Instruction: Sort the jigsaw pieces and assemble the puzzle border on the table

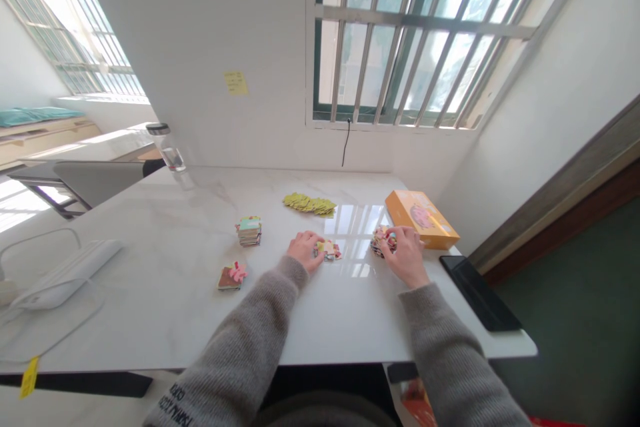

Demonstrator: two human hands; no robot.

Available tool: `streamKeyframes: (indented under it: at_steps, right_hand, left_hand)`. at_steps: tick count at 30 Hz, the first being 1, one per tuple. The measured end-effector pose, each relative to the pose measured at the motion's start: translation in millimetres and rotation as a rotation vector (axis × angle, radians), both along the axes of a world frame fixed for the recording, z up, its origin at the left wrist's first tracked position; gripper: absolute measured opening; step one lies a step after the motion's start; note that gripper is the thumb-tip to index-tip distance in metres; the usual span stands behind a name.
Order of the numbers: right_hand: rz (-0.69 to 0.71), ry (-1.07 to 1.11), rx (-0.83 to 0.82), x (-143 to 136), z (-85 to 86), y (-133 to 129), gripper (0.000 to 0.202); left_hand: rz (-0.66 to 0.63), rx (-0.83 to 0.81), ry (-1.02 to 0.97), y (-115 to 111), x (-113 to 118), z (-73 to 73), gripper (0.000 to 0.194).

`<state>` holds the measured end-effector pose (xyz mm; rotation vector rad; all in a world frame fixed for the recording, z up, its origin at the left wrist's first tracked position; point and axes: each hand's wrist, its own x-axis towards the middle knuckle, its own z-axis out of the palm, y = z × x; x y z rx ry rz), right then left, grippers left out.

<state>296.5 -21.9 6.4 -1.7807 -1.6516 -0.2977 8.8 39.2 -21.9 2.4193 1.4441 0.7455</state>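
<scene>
Left hand [304, 250], center of frame: fingers bent, fingertips at the left edge of a small pile of pieces [331, 251]. Whether a piece is pinched cannot be told. Right hand [408, 256], right of center: thumb and fingers curved over a taller pile [377, 244], partly covered by the fingers; a firm pinch cannot be confirmed.

Both piles: small flat cutouts, jigsaw-like, irregular edges, mixed pink, cream, red and green print, loosely stacked.

Dark lettering is printed on the left gray sleeve [250, 330], lower left of center; skewed, not reliably readable. Right sleeve [440, 327]: gray knit.

Just beyond the right hand, an orange box [400, 207] is placed, pink picture on its lid; fine print too small to read. Black flat slab [480, 297] is seen below it, at the table's right edge.

Yellow-green pieces [309, 204] are spread in an overlapping row above center. Left of the left hand: green-topped stack [249, 231], and below it a brown-topped stack [229, 279] with a pink cutout [239, 272] on top. All are set on the white marbled table [165, 267].

Farther out: yellow note [236, 83] stuck on the wall, upper left of center, handwriting illegible. Yellow tag [29, 377], lower left corner, marks unreadable.
</scene>
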Motion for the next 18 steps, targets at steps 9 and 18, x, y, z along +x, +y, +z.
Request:
streamKeyframes:
  at_steps: [9, 18]
  right_hand:
    - [0.152, 0.009, 0.290, -34, 13.5, -15, 0.015]
    - [0.541, -0.005, 0.070, -74, 0.4, -21, 0.029]
  left_hand:
    - [-0.044, -0.015, 0.017, -1, 0, 2.6, 0.030]
    - [-0.228, 0.209, -0.281, -3, 1, 14.2, 0.025]
